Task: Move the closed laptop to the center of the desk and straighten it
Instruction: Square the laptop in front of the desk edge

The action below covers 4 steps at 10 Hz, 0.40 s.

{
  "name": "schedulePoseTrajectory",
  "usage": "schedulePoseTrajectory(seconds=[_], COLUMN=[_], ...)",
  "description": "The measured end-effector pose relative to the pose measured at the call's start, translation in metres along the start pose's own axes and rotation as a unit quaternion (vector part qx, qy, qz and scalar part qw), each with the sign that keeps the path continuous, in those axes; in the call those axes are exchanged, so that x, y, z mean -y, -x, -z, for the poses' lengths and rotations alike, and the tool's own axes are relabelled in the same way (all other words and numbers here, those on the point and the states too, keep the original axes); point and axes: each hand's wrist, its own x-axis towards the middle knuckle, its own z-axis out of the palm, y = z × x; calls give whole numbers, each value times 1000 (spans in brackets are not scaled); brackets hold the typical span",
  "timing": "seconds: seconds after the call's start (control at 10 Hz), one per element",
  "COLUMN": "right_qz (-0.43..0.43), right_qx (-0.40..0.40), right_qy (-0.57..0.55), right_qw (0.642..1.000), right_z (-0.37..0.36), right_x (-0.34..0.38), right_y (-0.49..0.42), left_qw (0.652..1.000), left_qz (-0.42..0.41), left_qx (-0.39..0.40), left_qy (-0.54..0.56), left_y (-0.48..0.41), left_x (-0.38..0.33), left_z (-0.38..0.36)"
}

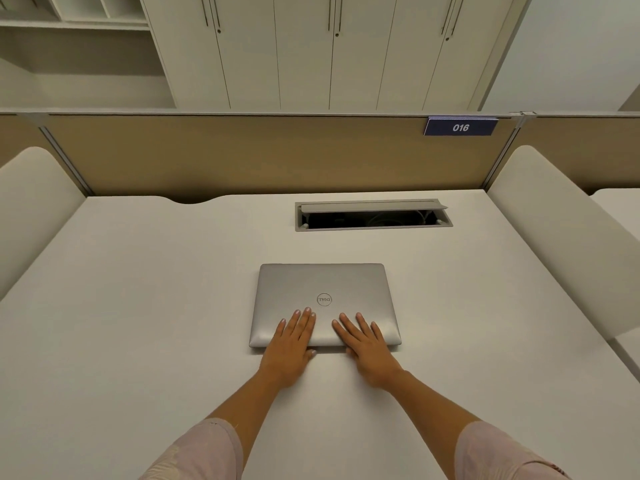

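A closed silver laptop lies flat on the white desk, near the middle, its edges roughly square to the desk's front. My left hand rests palm down on the lid's near left part, fingers stretched over it and thumb at the front edge. My right hand lies flat on the near right part of the lid in the same way. Neither hand curls around the laptop; both press on top of it.
An open cable hatch is sunk into the desk behind the laptop. A beige partition with a blue "016" tag closes the back. White side panels flank the desk left and right.
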Motion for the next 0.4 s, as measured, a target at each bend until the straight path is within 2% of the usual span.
schedulePoseTrajectory(seconds=[0.4], right_qz=[-25], right_qx=[-16], right_qy=[-10], right_qw=[1000], right_z=[-35], right_x=[30], right_y=[49], left_qw=[996], left_qz=[-17], left_qx=[-90], left_qy=[14], left_y=[68], left_x=[-16], left_z=[-23])
